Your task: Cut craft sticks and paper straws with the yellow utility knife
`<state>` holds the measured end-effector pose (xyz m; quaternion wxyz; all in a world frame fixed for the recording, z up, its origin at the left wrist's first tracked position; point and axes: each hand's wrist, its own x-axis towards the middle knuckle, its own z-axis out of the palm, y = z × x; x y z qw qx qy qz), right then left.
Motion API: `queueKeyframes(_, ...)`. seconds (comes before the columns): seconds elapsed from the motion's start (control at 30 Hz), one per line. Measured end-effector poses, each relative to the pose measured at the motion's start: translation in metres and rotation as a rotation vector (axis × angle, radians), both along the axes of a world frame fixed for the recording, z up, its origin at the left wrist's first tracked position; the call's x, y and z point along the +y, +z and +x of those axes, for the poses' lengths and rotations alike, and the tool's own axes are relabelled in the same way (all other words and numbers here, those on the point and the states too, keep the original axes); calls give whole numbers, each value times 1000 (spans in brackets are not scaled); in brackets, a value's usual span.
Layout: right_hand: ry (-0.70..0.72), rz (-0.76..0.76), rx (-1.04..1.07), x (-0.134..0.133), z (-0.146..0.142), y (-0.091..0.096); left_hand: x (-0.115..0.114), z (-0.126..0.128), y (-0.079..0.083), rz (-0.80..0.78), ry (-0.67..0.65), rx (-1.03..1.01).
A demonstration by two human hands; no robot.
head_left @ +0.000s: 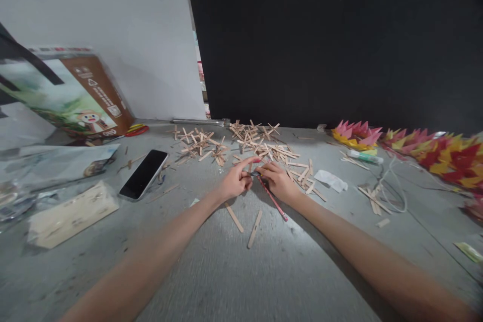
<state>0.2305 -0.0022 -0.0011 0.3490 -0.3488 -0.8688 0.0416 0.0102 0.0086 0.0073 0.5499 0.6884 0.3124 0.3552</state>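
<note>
My left hand (234, 182) is just left of the middle of the table, index finger stretched to the right and the other fingers curled in. Facing it, my right hand (278, 180) has its fingers pinched together. Between the fingertips is a small dark thing (254, 173), too small to name. A pink-red pencil (274, 201) runs from the right fingertips down toward me; whether the fingers hold it is unclear. Two loose wooden craft sticks (255, 230) lie on the near side of the hands. Behind them spreads a pile of craft sticks (247, 141), many crossed into star shapes.
To the left are a phone (144, 175), a plastic-wrapped pack (73, 214), red-yellow scissors (136, 130) and a printed bag (86, 95). At right are crumpled tissue (331, 180), a glue stick (365, 156), a white cord (403, 196) and pink-yellow paper decorations (356, 136). A black panel (332, 40) stands behind.
</note>
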Motion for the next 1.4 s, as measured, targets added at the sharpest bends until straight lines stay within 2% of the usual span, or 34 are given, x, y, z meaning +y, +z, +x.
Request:
queueKeyframes(0.13, -3, 5, -20, 0, -1, 0, 0, 1, -1, 19, 9, 44)
queueKeyframes(0.3, -33, 25, -36, 1, -1, 0, -1, 3, 1, -39, 23, 45)
queueKeyframes(0.63, -80, 31, -83, 0, -1, 1, -2, 4, 7, -68, 3, -11)
queueKeyframes(1.07, -86, 31, -69, 0, 0, -1, 0, 5, 2, -72, 16, -57)
queueKeyframes(1.4, -98, 33, -73, -5, -3, 7, 2, 6, 1, -134, 25, -53)
